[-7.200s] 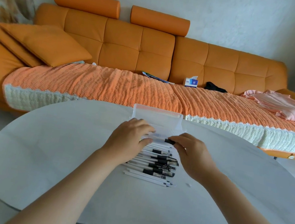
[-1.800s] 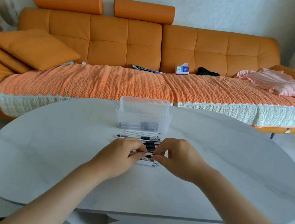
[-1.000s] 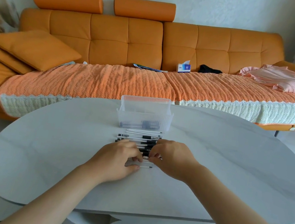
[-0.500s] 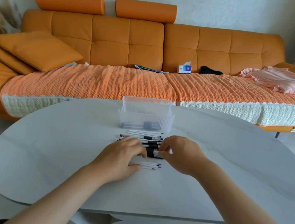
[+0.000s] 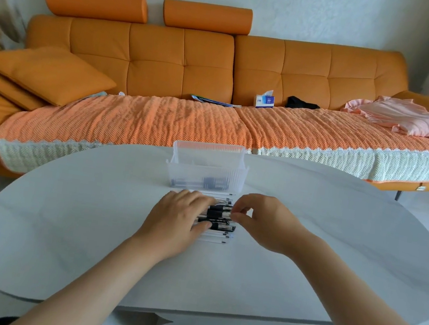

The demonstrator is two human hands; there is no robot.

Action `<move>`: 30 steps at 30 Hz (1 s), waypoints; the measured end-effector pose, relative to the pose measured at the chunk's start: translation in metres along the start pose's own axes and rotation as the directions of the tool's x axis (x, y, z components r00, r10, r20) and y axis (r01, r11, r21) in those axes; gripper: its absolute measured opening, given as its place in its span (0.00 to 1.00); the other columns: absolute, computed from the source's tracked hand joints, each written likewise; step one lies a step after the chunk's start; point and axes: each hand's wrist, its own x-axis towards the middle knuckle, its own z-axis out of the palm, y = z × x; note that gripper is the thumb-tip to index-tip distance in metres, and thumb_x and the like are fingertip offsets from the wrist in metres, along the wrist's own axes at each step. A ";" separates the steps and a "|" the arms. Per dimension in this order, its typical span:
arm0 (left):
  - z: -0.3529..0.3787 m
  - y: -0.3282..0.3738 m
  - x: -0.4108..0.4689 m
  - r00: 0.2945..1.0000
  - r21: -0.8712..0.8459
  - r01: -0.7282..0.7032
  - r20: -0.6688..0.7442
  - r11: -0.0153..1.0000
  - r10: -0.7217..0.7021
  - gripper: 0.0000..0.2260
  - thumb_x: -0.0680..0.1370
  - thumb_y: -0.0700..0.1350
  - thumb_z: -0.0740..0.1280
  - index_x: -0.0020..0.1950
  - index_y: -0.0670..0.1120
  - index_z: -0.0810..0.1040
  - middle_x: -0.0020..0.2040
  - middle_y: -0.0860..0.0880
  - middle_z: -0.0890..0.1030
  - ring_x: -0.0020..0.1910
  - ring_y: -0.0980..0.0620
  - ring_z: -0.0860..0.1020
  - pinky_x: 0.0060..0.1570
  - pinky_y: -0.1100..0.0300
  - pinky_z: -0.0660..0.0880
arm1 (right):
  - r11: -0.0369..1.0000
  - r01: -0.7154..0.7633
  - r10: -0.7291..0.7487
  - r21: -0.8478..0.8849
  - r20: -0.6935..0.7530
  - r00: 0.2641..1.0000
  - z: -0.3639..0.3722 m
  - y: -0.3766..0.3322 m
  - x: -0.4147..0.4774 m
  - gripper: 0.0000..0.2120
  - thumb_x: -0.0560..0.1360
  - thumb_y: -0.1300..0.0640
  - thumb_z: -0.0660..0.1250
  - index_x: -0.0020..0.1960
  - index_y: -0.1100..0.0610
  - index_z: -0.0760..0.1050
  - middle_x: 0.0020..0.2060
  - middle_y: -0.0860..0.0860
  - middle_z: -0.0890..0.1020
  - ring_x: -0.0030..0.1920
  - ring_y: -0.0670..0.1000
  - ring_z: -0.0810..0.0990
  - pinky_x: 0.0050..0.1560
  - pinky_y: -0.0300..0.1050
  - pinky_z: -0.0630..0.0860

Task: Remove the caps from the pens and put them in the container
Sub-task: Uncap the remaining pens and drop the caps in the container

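Left fingers (image 5: pixel 198 200) on pens (image 5: pixel 221 215), container (image 5: pixel 179 169) beyond

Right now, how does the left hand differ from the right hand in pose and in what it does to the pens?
The left hand lies flat with straight fingers pressing on the row of pens; the right hand is raised, its fingers curled. The left hand covers the pens' left ends; the right hand pinches the right end of one pen between thumb and forefinger. Both are over the table, near the container.
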 end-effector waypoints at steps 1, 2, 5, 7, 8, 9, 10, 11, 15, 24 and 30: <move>-0.002 0.001 -0.001 0.999 -0.036 0.044 0.008 0.998 -0.044 0.14 0.77 0.52 0.68 0.61 0.52 0.75 0.54 0.56 0.80 0.53 0.52 0.78 0.47 0.56 0.74 | 1.000 0.013 -0.013 0.005 0.003 1.000 0.000 -0.001 0.000 0.05 0.78 0.47 0.66 0.48 0.46 0.80 0.44 0.40 0.80 0.41 0.39 0.76 0.43 0.38 0.73; -0.004 0.002 -0.001 0.996 -0.071 0.086 0.023 0.994 -0.084 0.11 0.78 0.52 0.67 0.60 0.53 0.76 0.53 0.57 0.81 0.51 0.53 0.79 0.44 0.57 0.73 | 1.000 0.024 -0.024 -0.003 0.006 1.000 0.001 -0.003 -0.001 0.05 0.78 0.48 0.66 0.48 0.46 0.79 0.44 0.40 0.80 0.39 0.38 0.76 0.42 0.38 0.74; -0.006 0.002 -0.002 0.992 -0.086 0.109 0.075 0.990 -0.103 0.08 0.79 0.53 0.64 0.57 0.55 0.76 0.52 0.58 0.81 0.50 0.55 0.78 0.42 0.58 0.72 | 0.996 0.063 -0.062 -0.071 0.006 0.998 0.004 -0.006 -0.003 0.05 0.77 0.48 0.64 0.51 0.45 0.78 0.46 0.40 0.80 0.38 0.39 0.75 0.43 0.40 0.74; -0.007 0.004 -0.002 0.991 -0.089 0.105 0.098 0.991 -0.096 0.07 0.79 0.53 0.64 0.56 0.56 0.75 0.50 0.59 0.80 0.49 0.55 0.78 0.41 0.59 0.71 | 0.988 0.104 -0.102 -0.112 0.026 0.994 0.008 -0.010 -0.005 0.09 0.78 0.47 0.63 0.56 0.44 0.76 0.49 0.41 0.80 0.42 0.42 0.76 0.44 0.41 0.74; -0.007 0.005 -0.001 0.990 -0.093 0.102 0.104 0.990 -0.092 0.07 0.79 0.53 0.64 0.56 0.56 0.75 0.49 0.58 0.80 0.48 0.55 0.78 0.41 0.58 0.72 | 0.982 0.131 -0.126 -0.134 0.046 0.991 0.010 -0.013 -0.006 0.10 0.78 0.46 0.62 0.58 0.45 0.76 0.50 0.42 0.80 0.45 0.45 0.78 0.45 0.43 0.74; -0.008 0.005 -0.001 0.990 -0.099 0.099 0.106 0.990 -0.088 0.07 0.79 0.53 0.64 0.56 0.56 0.74 0.49 0.58 0.80 0.47 0.55 0.78 0.41 0.57 0.73 | 0.973 0.166 -0.157 -0.162 0.067 0.985 0.012 -0.017 -0.006 0.11 0.80 0.46 0.60 0.59 0.45 0.76 0.51 0.42 0.81 0.48 0.47 0.78 0.47 0.45 0.75; -0.007 0.006 -0.001 0.991 -0.105 0.095 0.108 0.990 -0.084 0.07 0.79 0.53 0.64 0.56 0.56 0.73 0.49 0.58 0.81 0.47 0.55 0.78 0.42 0.56 0.74 | 0.962 0.197 -0.182 -0.191 0.090 0.979 0.014 -0.019 -0.006 0.11 0.81 0.47 0.58 0.59 0.46 0.76 0.51 0.43 0.81 0.49 0.48 0.78 0.47 0.47 0.75; -0.007 0.007 -0.002 0.991 -0.113 0.091 0.110 0.989 -0.079 0.07 0.79 0.54 0.65 0.55 0.56 0.73 0.49 0.58 0.81 0.47 0.55 0.78 0.43 0.54 0.75 | 0.953 0.218 -0.199 -0.210 0.108 0.974 0.017 -0.021 -0.006 0.12 0.82 0.48 0.56 0.59 0.46 0.76 0.51 0.44 0.81 0.50 0.49 0.77 0.47 0.48 0.75; -0.008 0.005 -0.001 0.990 -0.187 0.107 0.114 0.976 -0.086 0.05 0.78 0.53 0.66 0.51 0.54 0.75 0.48 0.58 0.81 0.46 0.56 0.78 0.44 0.55 0.75 | 0.955 0.193 -0.166 -0.224 0.132 0.977 0.026 -0.019 -0.003 0.12 0.83 0.51 0.53 0.54 0.51 0.74 0.49 0.48 0.80 0.47 0.53 0.78 0.46 0.51 0.75; -0.018 0.003 0.002 0.989 -0.291 0.138 0.091 0.947 -0.116 0.03 0.77 0.51 0.69 0.48 0.53 0.78 0.41 0.62 0.77 0.40 0.60 0.73 0.36 0.67 0.65 | 0.947 0.197 -0.186 -0.254 0.068 0.980 0.024 -0.022 -0.003 0.14 0.84 0.49 0.53 0.51 0.55 0.73 0.36 0.51 0.77 0.35 0.56 0.72 0.35 0.50 0.66; -0.024 0.005 0.006 0.986 -0.244 0.155 0.096 0.957 -0.135 0.04 0.77 0.53 0.68 0.49 0.55 0.78 0.44 0.61 0.79 0.38 0.60 0.72 0.37 0.64 0.67 | 0.990 0.113 -0.106 -0.081 0.086 0.991 0.014 -0.020 -0.004 0.11 0.82 0.46 0.55 0.54 0.49 0.73 0.38 0.45 0.78 0.39 0.49 0.75 0.39 0.48 0.71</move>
